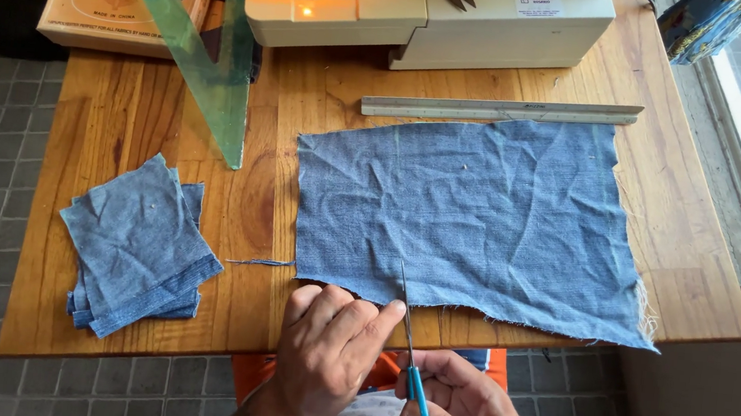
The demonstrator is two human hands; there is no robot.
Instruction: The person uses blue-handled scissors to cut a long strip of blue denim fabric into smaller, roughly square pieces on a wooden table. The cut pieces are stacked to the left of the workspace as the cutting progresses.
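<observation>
Scissors meet denim at the near edge of a wooden sewing table (123, 118).

A cream sewing machine (428, 12) stands at the table's back, its lamp lit; before it lie a large wrinkled denim panel (480, 215), a green set square (211, 63), a long metal ruler (500, 110), a cardboard thread box (121, 7) and, well apart to the left, a stack of cut denim squares (137, 248). The left hand (328, 350) presses curled fingers on the panel's frayed near hem; the right hand (468, 411), palm up below the table edge, grips blue-handled scissors (409, 350), blades pointing away into the cloth. The left fingertips sit just beside the blade, so a nick looks possible, and the creased denim could pull the cut crooked.
</observation>
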